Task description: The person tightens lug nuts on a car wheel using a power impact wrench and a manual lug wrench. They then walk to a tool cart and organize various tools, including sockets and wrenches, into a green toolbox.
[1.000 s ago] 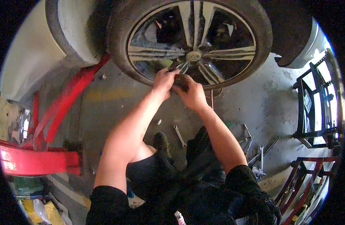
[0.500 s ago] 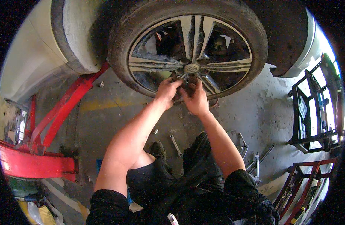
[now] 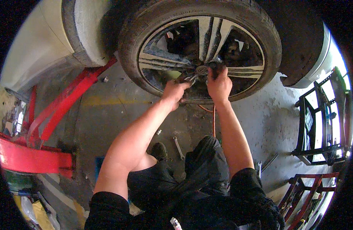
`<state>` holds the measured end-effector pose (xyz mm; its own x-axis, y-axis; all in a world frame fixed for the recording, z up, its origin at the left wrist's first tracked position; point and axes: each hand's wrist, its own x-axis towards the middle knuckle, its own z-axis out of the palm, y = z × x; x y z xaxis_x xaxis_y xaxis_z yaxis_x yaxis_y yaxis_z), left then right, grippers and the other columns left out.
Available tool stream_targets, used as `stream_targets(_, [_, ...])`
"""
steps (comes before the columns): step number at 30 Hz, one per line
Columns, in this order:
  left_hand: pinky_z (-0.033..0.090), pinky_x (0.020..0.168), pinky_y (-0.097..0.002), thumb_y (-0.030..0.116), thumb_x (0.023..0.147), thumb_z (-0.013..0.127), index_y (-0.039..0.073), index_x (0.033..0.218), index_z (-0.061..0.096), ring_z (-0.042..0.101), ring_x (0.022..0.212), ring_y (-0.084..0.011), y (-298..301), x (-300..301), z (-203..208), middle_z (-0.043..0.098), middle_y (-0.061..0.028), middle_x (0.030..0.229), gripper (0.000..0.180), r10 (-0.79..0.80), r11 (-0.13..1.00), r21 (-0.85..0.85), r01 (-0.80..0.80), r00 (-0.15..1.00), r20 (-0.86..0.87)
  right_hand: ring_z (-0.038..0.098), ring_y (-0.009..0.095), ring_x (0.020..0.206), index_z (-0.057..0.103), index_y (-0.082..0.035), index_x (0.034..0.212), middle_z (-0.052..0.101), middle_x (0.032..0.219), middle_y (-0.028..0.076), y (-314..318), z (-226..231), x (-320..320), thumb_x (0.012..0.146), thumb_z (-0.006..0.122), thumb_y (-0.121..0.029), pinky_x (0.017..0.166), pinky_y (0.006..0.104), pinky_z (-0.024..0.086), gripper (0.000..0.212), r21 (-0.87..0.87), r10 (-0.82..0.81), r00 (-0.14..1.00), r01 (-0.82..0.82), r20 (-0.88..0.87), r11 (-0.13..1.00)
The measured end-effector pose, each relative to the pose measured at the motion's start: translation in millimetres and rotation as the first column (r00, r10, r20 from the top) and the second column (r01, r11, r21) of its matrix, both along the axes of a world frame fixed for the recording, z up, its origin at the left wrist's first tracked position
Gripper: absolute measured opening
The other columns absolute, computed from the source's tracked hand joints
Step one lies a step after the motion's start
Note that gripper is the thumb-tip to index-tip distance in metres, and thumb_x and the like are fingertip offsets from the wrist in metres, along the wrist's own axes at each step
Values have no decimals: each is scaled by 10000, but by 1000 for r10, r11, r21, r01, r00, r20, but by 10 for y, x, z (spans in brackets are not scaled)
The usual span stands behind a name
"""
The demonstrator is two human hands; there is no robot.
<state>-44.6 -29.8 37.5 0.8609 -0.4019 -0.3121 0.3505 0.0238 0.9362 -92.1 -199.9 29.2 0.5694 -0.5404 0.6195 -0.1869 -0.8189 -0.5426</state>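
A car wheel with a dark tyre (image 3: 132, 42) and a dirty two-tone alloy rim (image 3: 209, 34) hangs in front of me, raised off the floor. My left hand (image 3: 175, 91) is at the lower left of the hub, its fingers curled in beside a spoke; what they hold is hidden. Just right of the round centre cap (image 3: 201, 70), my right hand (image 3: 220, 85) has thumb and fingers closed near the wheel bolt holes. Any small part between those fingers is too dark to name.
A red lift arm (image 3: 69, 100) reaches under the car body (image 3: 34, 42) at left. A spanner (image 3: 178, 148) lies on the floor between my feet. An orange hose (image 3: 214, 122) hangs below the wheel. Black (image 3: 318, 119) and red metal racks (image 3: 305, 195) stand at right.
My right hand has moved up and right, from below the centre cap to its right side. My left hand stays low left of the hub, now apart from the right. The orange hose has come into sight.
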Motion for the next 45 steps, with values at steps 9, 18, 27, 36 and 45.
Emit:
stream_targets(9, [353,412,-286,112,826,671,64,1047,667,474,514,-108,20,-66,21,578,-7,703,226,-69,997,45,66,994,79,666,398,755,485,-47,1078,702,850,143,68,-52,151,867,699,-305,641,465,524,397,48,-9,979,-1,206,999])
stream_targets(18, [331,398,-288,117,846,692,22,964,632,473,492,-106,143,-15,-74,572,-22,690,162,-130,988,100,115,979,158,657,377,627,537,-5,1205,646,660,183,-249,471,-137,853,641,-528,523,460,516,639,-283,-115,948,27,-298,959])
stream_targets(27, [302,399,-259,148,878,679,72,897,589,475,505,-89,226,24,-143,537,-7,682,119,-163,982,113,150,979,119,682,305,758,672,-70,914,684,763,110,-231,1107,-54,799,694,-476,650,430,556,422,-531,-93,800,-302,-593,791])
stream_targets(36, [333,444,-293,16,843,567,84,868,488,494,584,-141,100,88,-135,513,-46,779,107,-56,996,-73,58,998,27,639,309,890,633,-36,969,669,830,138,-495,861,-87,834,656,-455,728,436,514,441,-691,20,938,-270,-347,670])
stream_targets(45, [307,385,-271,36,931,470,61,1010,510,472,520,-126,-72,30,-148,547,-63,815,92,-153,982,-101,161,985,78,662,329,699,631,-36,984,669,758,150,-501,849,-56,839,639,-474,634,435,527,461,-591,2,907,-276,-421,758])
